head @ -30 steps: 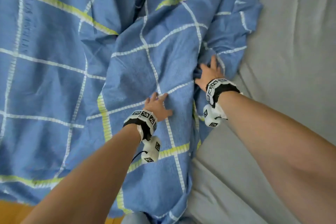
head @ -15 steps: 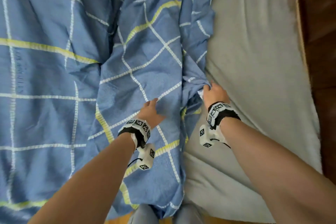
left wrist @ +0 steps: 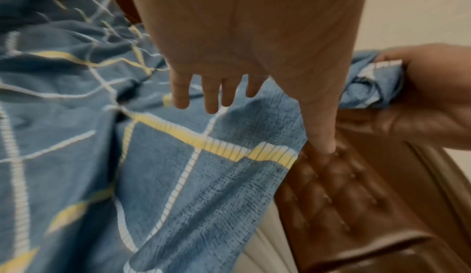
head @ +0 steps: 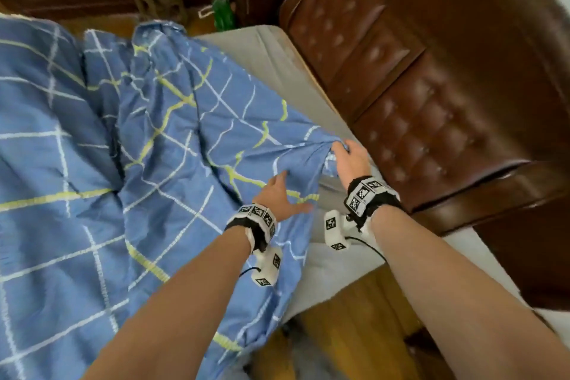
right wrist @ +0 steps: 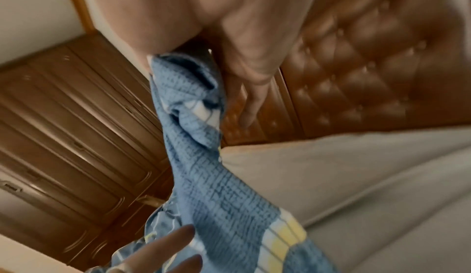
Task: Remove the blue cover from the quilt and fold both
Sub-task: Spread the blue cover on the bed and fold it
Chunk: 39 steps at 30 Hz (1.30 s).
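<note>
Two hands on blue cover (head: 160, 145): right hand (head: 350, 160) grip bunches corner; left hand (head: 279, 194) flat, fingers spread.

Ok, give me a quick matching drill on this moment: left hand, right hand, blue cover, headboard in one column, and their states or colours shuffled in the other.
Things:
1. left hand
2. right hand
3. blue cover
4. headboard

States:
A. brown, button-tufted
B. grips a bunched corner of fabric
C. checked with white and yellow lines, rumpled on the bed
D. fingers spread, resting on the fabric

Pairs: 1-D, 2-B, 3-C, 4-A
</note>
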Available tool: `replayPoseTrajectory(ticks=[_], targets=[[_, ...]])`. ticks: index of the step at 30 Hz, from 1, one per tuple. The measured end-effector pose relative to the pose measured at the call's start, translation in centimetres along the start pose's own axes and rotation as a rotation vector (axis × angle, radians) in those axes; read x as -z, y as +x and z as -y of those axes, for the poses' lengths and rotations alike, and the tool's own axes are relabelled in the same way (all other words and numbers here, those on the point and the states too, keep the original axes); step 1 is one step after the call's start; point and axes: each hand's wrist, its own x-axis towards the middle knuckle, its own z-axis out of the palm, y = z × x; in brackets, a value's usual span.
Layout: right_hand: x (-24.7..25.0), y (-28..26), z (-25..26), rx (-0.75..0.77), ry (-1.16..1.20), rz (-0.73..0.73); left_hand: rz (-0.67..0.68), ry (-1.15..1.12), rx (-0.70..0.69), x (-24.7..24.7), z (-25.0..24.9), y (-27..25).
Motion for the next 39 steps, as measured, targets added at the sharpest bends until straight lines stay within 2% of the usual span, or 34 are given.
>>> replayPoseTrajectory(ticks=[3,6,11,14,18,22,25,28,30,31,34,37,39], targets=[[6.4,-2.5,-0.1,0.088,-0.078,-0.121,0.017,-0.071,-0.087,-3.5,-4.1,-1.7],[11.6,-4.7,-1.0,0.114,-0.12,-0.237,-0.04,-0.083,-0.128,-6.5,-7.5,-3.5],[19.0,-7.9,-4.3,0.101,-0.192,-0.381,-0.039,0.11,-0.192,-10.9,-11.9,-7.3],[22.5,-9.0,-6.4,0.125,-0.205,-0.412,-0.034,0.246,-0.133,-13.6,-13.6,-8.1],[28.0,-9.1,-10.5,0.128,-0.258,-0.41,-0.032,0.404,-0.116,-16.9,-17.0,-9.3],[35.2,-8.0,-17.2,0.02,-0.279,-0.422,0.028,0.407,-0.096,-21.9,-21.0,-9.7],[40.6,-6.9,-23.5,-0.032,-0.31,-0.348,0.037,0.4,-0.036,-26.1,-23.8,-9.7],[45.3,-6.7,-29.3,-0.089,-0.383,-0.237,0.129,0.421,-0.013,-31.1,-27.1,-10.9],[48.2,-6.7,-32.6,-0.142,-0.41,-0.216,0.173,0.373,-0.01,-34.4,-29.6,-12.0],[49.4,-6.8,-34.2,-0.171,-0.426,-0.216,0.195,0.352,-0.017,-35.8,-30.5,-12.4],[52.6,-7.2,-38.2,-0.283,-0.467,-0.191,0.271,0.485,-0.042,-39.5,-33.0,-12.8],[54.6,-7.6,-40.7,-0.379,-0.519,-0.193,0.203,0.549,-0.066,-41.2,-34.2,-12.3],[55.1,-7.9,-41.1,-0.364,-0.529,-0.222,0.192,0.561,-0.065,-41.3,-34.7,-11.8]])
